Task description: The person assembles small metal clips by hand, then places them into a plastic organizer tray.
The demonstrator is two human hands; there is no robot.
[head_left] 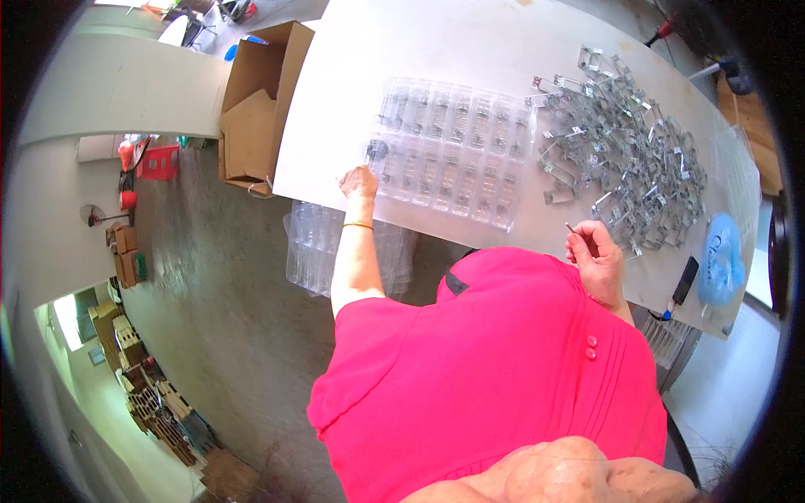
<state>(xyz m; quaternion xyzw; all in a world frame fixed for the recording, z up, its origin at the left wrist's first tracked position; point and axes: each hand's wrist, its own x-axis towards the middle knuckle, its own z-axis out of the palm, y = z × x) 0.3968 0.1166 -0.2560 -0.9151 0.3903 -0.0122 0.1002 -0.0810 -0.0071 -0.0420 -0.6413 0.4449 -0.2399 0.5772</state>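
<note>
My left hand [359, 182] is at the near left end of a clear plastic tray [457, 159], its fingers closed at a small dark metal bracket [376, 151]. Rows of slots in the tray hold several similar metal pieces. My right hand [599, 258] is closed in a pinch by the table's near edge. From its fingertips sticks out a short thin rod [570, 227], its other end hidden in the hand. Just beyond that hand spreads a large loose heap of metal brackets [629, 151].
More clear trays [314, 251] are stacked below the table edge on the left. A cardboard box [251, 109] stands beside the white table [335, 92]. At right lie a blue roundish item [719, 260] and a black-handled tool [685, 281].
</note>
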